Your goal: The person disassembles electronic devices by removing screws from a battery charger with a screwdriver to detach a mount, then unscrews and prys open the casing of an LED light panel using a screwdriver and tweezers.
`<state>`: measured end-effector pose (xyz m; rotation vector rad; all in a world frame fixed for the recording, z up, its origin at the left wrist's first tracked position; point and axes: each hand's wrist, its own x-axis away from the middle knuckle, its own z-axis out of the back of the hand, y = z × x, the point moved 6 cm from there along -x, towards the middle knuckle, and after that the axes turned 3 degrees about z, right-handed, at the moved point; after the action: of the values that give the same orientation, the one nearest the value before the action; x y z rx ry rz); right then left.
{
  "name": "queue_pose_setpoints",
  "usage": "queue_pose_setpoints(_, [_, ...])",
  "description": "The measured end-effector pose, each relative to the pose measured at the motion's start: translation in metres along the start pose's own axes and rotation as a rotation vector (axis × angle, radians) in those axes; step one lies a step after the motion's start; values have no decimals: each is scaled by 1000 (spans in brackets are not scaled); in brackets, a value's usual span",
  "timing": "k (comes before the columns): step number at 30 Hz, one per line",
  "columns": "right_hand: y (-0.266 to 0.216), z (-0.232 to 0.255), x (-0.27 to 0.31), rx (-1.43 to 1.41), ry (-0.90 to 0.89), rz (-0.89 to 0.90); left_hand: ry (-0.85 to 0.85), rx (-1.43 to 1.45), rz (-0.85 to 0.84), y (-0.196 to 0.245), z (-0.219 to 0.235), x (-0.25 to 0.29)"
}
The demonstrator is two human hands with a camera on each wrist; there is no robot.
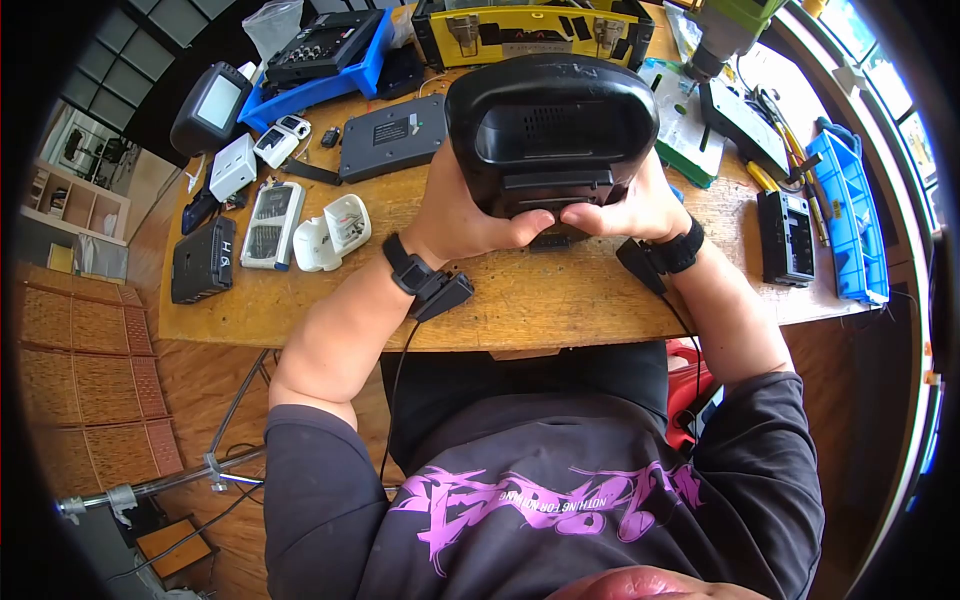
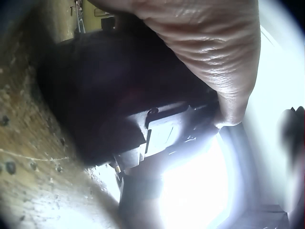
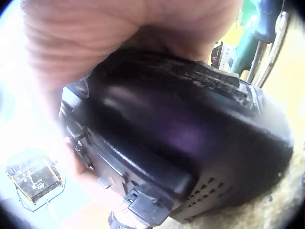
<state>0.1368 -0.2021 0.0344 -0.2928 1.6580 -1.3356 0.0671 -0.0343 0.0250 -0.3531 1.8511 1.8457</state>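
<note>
Right, I've got the left hand (image 1: 465,215) and the right hand (image 1: 640,205) gripping one thing between them: the black housing (image 1: 552,130), palms at its sides, thumbs (image 1: 530,226) almost meeting at the near edge. The far fingers are hidden from me. From here I can't tell whether its underside touches the table (image 1: 540,315).

For this hold, I'd say squeeze evenly, keep both wrists level, and press on the solid rim rather than the small tab (image 3: 148,207) that the right wrist view shows; that looks the likeliest bit to snap. Left wrist view's dark and glary, so I'd trust the other two.

Moving outward, writing! Just beyond the left hand, the grey panel (image 1: 395,138) carries a label, too small for me. Further left of that hand, a case (image 1: 203,262) has what looks like "HA" in white. Ahead of both hands, the toolbox (image 1: 530,50) bears lettering I can't make out. Behind them, nearest the body, the shirt (image 1: 540,450) reads "NOTHING FOR NOTHING".
</note>
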Motion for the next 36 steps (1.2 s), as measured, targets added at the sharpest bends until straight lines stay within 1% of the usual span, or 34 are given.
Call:
queue_pose_setpoints(1, [1, 0, 0, -1, -1, -1, 3, -77, -40, 2, 0, 1])
queue_pose_setpoints(4, [2, -2, 0, -5, 1, 31, 22, -131, -51, 0, 1, 1])
queue_pose_setpoints(7, [-3, -3, -1, -38, 15, 8, 32, -88, -25, -3, 0, 3])
queue_pose_setpoints(9, [-3, -2, -1, 39, -43, -28, 41, -87, -22, -2, -1, 3])
queue_pose_setpoints(11, [-1, -3, 1, -6, -42, -15, 40, -79, -23, 0, -1, 2])
queue_pose_setpoints(13, [-6, -4, -1, -92, -65, 6, 14, -123, 32, 1, 0, 1])
queue_pose_setpoints(14, [-3, 1, 1, -6, -70, -2, -14, -102, 24, 2, -1, 1])
queue_pose_setpoints(16, [16, 11, 2, -106, -94, 49, 13, -192, 116, -6, 4, 5])
queue_pose_setpoints(17, [16, 15, 5, -68, -75, 142, -14, -169, 106, -8, 4, 7])
queue_pose_setpoints(18, [18, 19, 8, -77, -42, 120, -1, -156, 144, -12, 8, 10])
queue_pose_setpoints(19, [24, 23, 9, -193, 18, 20, 16, -150, 188, -18, 13, 12])
queue_pose_setpoints(20, [29, 23, 9, -318, 77, -77, 5, -143, 188, -22, 17, 12])
queue_pose_setpoints(21, [22, 26, 6, -285, 183, -142, -20, -118, 205, -27, 21, 13])
queue_pose_setpoints(22, [24, 31, 6, -288, 189, -141, -41, -95, 224, -32, 26, 16])
queue_pose_setpoints(24, [18, 39, 0, 32, 130, -64, -79, -130, 234, -39, 32, 18])
queue_pose_setpoints(25, [16, 39, -1, 39, 152, -11, -57, -147, 214, -41, 36, 18])
queue_pose_setpoints(26, [17, 38, -3, 39, 157, -10, -35, -163, 193, -41, 37, 14])
queue_pose_setpoints(28, [18, 42, -4, 0, 242, -13, 3, -192, 148, -40, 39, 6])
queue_pose_setpoints(30, [12, 36, -5, 105, 159, 40, 42, -220, 105, -39, 39, -1])
queue_pose_setpoints(32, [13, 30, -5, 121, 87, 42, 82, -249, 61, -36, 39, -6])
queue_pose_setpoints(33, [9, 23, -2, 43, 32, -28, 76, -249, 63, -34, 38, -8])
queue_pose_setpoints(34, [21, 23, 2, 67, 36, -99, 92, -233, 73, -32, 38, -8])
queue_pose_setpoints(36, [19, 21, 1, 4, 14, -92, 104, -217, 84, -30, 38, -7])
